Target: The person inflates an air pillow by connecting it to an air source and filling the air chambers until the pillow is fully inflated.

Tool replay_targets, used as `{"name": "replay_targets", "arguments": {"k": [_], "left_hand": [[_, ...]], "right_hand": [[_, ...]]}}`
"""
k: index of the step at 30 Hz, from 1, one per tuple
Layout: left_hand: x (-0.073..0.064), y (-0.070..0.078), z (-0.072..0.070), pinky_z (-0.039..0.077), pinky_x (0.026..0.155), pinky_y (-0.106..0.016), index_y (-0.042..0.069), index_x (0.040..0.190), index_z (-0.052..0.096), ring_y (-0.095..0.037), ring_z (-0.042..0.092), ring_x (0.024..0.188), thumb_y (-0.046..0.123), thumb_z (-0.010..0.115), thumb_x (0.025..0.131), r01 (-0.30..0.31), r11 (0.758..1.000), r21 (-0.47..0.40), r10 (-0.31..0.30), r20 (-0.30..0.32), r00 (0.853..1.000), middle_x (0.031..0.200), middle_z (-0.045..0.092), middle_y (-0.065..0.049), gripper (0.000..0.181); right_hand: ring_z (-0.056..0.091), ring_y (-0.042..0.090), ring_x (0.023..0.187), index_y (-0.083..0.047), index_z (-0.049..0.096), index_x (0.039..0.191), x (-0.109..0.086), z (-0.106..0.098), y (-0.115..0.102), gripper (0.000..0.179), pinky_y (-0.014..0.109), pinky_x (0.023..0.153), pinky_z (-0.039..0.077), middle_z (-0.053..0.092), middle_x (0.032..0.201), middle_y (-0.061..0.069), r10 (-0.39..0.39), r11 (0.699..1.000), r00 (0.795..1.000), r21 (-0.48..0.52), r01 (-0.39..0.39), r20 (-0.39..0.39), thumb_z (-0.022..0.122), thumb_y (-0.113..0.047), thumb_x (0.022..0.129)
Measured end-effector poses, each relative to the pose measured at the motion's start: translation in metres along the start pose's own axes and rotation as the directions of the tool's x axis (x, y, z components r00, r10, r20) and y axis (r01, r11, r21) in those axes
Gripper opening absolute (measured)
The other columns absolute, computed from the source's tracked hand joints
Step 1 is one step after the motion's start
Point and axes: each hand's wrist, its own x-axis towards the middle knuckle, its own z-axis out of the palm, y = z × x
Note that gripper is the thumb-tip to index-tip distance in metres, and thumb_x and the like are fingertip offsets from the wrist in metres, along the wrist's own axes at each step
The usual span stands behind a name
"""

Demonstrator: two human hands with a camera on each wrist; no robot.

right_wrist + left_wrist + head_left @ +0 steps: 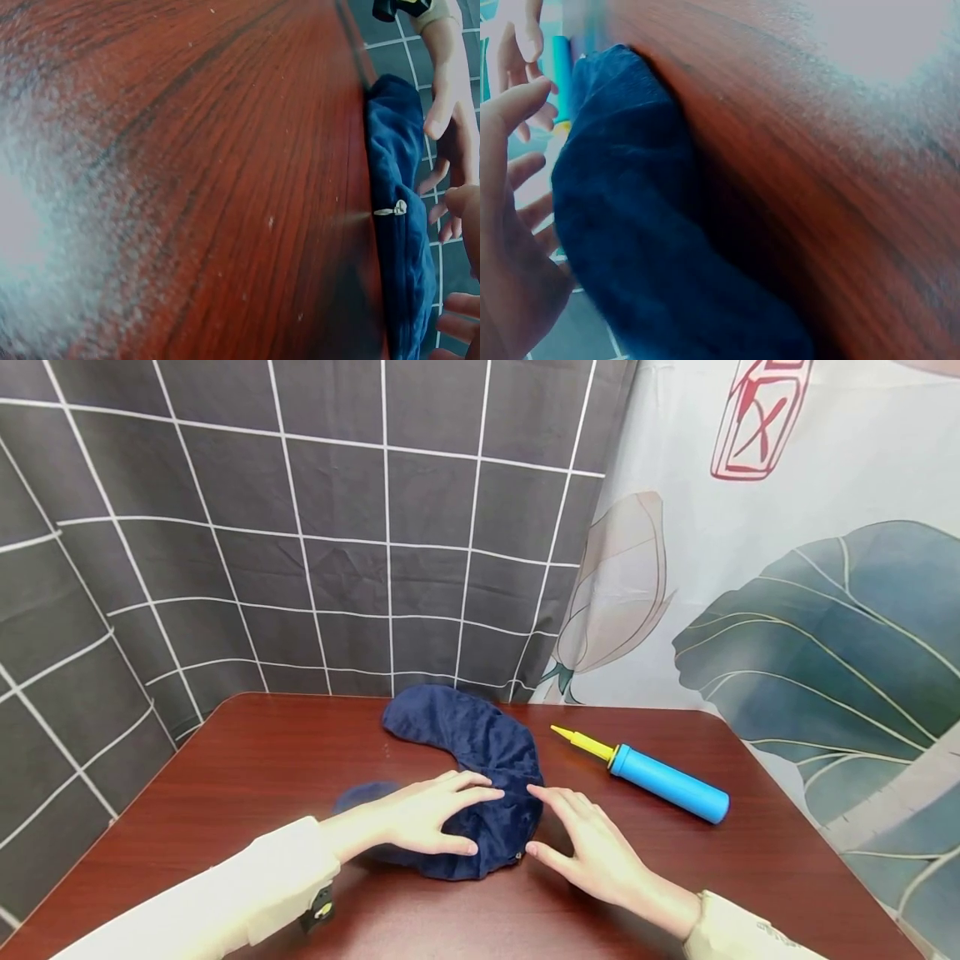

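A navy blue, U-shaped neck pillow (491, 739) with a soft, wrinkled cover lies on the table, its opening towards the left. Over its near arm hovers my left hand (431, 814), palm down with fingers spread. My right hand (588, 852) is at the pillow's right curve, fingers extended towards it; whether the fingertips touch the fabric I cannot tell. Neither hand holds anything. In the right wrist view a small zipper pull (394, 208) shows on the pillow's side seam. The left wrist view shows the near arm of the pillow (637, 202) below my left palm.
A blue hand pump (667, 783) with a yellow nozzle lies on the right side of the reddish-brown table (262, 777). Behind the table hang a dark grid-patterned curtain (337, 577) and a white curtain with printed leaves.
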Motion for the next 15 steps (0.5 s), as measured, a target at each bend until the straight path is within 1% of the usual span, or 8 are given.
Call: {"name": "replay_targets", "arguments": {"k": [3, 9, 12, 15], "left_hand": [[0.002, -0.002, 0.007, 0.050, 0.101, -0.038, 0.025, 0.148, 0.045, -0.020, 0.051, 0.127, 0.047, 0.064, 0.091, 0.003, 1.000, 0.003, -0.003, -0.005, 1.000, 0.145, 0.047, -0.002, 0.063], [0.001, -0.005, 0.020, 0.050, 0.098, -0.035, 0.024, 0.142, 0.052, -0.019, 0.053, 0.118, 0.041, 0.067, 0.090, -0.015, 0.999, 0.040, 0.017, -0.045, 0.999, 0.135, 0.053, -0.002, 0.057], [0.001, -0.006, 0.024, 0.050, 0.096, -0.034, 0.024, 0.139, 0.056, -0.019, 0.053, 0.114, 0.038, 0.069, 0.089, -0.027, 0.998, 0.051, 0.030, -0.062, 0.998, 0.132, 0.054, -0.003, 0.054], [0.001, -0.006, 0.026, 0.049, 0.094, -0.034, 0.025, 0.137, 0.058, -0.020, 0.052, 0.112, 0.037, 0.069, 0.088, -0.030, 0.998, 0.055, 0.034, -0.060, 0.998, 0.131, 0.053, -0.003, 0.051]], "right_hand": [[0.057, 0.018, 0.122, -0.024, 0.051, 0.142, -0.001, 0.001, 0.000, 0.065, 0.048, 0.100, 0.049, 0.059, 0.134, -0.006, 0.008, 1.000, 1.000, -0.002, -0.008, 0.007, 0.074, -0.044, 0.085], [0.057, 0.017, 0.119, -0.024, 0.053, 0.139, -0.003, 0.001, 0.000, 0.061, 0.048, 0.099, 0.049, 0.059, 0.132, -0.008, 0.033, 0.999, 0.999, 0.002, -0.033, 0.026, 0.072, -0.046, 0.086], [0.058, 0.015, 0.117, -0.024, 0.054, 0.137, -0.004, 0.002, -0.001, 0.059, 0.046, 0.098, 0.050, 0.060, 0.129, -0.009, 0.033, 0.999, 0.999, -0.009, -0.033, 0.025, 0.072, -0.048, 0.086], [0.057, 0.012, 0.115, -0.024, 0.056, 0.134, -0.004, 0.002, -0.002, 0.056, 0.044, 0.097, 0.050, 0.061, 0.126, -0.010, 0.031, 0.999, 0.999, -0.017, -0.031, 0.024, 0.072, -0.048, 0.086]]}}
